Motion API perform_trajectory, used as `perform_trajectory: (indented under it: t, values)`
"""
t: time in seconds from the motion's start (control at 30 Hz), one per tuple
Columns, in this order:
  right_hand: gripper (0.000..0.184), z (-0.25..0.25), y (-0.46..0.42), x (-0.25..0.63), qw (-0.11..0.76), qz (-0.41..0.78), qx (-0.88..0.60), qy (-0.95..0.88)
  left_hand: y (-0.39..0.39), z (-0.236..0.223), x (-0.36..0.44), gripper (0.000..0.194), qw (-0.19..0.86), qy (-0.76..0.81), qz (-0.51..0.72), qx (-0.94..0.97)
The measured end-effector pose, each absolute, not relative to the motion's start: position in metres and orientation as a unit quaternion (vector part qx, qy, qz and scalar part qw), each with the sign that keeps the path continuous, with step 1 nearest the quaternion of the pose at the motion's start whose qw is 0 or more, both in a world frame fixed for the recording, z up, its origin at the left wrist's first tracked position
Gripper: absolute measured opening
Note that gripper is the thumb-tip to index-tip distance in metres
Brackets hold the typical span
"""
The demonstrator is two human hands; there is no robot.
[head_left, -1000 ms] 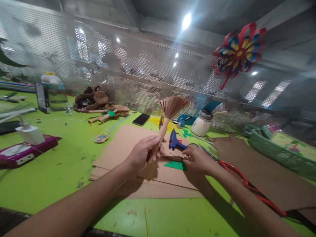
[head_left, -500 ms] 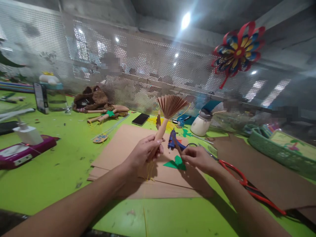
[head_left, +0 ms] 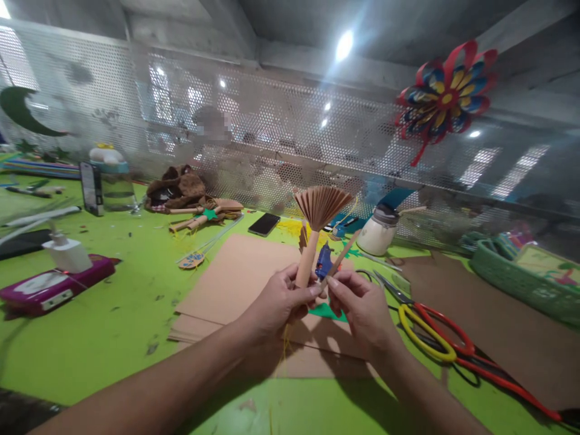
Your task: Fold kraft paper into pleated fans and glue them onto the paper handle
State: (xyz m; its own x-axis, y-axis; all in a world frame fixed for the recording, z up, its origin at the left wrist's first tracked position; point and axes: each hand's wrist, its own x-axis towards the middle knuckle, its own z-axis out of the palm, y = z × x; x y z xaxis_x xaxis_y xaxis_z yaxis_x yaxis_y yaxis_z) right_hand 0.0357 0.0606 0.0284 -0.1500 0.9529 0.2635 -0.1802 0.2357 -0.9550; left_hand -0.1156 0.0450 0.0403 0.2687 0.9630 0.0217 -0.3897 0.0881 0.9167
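Observation:
My left hand (head_left: 281,299) is wrapped round the lower end of a rolled brown paper tube (head_left: 309,257), held upright. A pleated brown paper fan (head_left: 322,205) spreads from the tube's top, and a small brown paper piece (head_left: 302,237) sticks out beside it. Between thumb and fingers, my right hand (head_left: 365,305) pinches a narrow brown paper strip (head_left: 343,255) that slants up to the right. The strip's lower end is close to my left fingertips; whether they touch it I cannot tell. Behind the hands lie a blue glue gun (head_left: 324,263) and green paper (head_left: 327,312), both partly hidden.
Brown paper sheets (head_left: 217,281) lie under my hands on the green table (head_left: 113,362). Scissors with yellow and red handles (head_left: 426,332) are at the right. Around are a white jar (head_left: 376,232), a phone (head_left: 264,224), a purple power strip (head_left: 77,284) and a green basket (head_left: 521,275).
My right hand has lifted the brown strip from beside the green paper and brought it left and up to the tube. The left hand keeps its hold. The view has shifted slightly.

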Motion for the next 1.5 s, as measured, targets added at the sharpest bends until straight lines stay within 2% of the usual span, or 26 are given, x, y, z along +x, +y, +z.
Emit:
perform_trajectory:
  t: [0.1, 0.17, 0.27, 0.37, 0.53, 0.77, 1.03, 1.5]
  values:
    - [0.018, 0.031, 0.055, 0.034, 0.556, 0.505, -0.345, -0.563, 0.043, 0.043, -0.115, 0.027, 0.662, 0.317, 0.53, 0.425]
    - [0.016, 0.034, 0.054, 0.037, 0.531, 0.555, -0.318, -0.556, 0.042, 0.046, -0.116, 0.023, 0.671, 0.3, 0.528, 0.425]
    - [0.026, 0.041, 0.056, 0.047, 0.471, 0.656, -0.261, -0.529, 0.04, 0.049, -0.119, 0.023, 0.701, 0.273, 0.507, 0.42]
    - [0.024, 0.046, 0.057, 0.055, 0.455, 0.679, -0.238, -0.525, 0.038, 0.049, -0.119, 0.024, 0.729, 0.279, 0.473, 0.408]
    - [0.02, 0.048, 0.056, 0.054, 0.478, 0.636, -0.268, -0.543, 0.039, 0.046, -0.117, 0.023, 0.731, 0.289, 0.444, 0.429]
    - [0.022, 0.034, 0.061, 0.052, 0.558, 0.517, -0.324, -0.562, 0.042, 0.045, -0.117, 0.022, 0.638, 0.329, 0.453, 0.529]
    - [0.025, 0.041, 0.054, 0.044, 0.587, 0.398, -0.372, -0.599, 0.04, 0.044, -0.119, 0.026, 0.652, 0.318, 0.448, 0.523]
    - [0.023, 0.042, 0.05, 0.042, 0.573, 0.417, -0.368, -0.603, 0.039, 0.046, -0.115, 0.02, 0.644, 0.344, 0.447, 0.516]
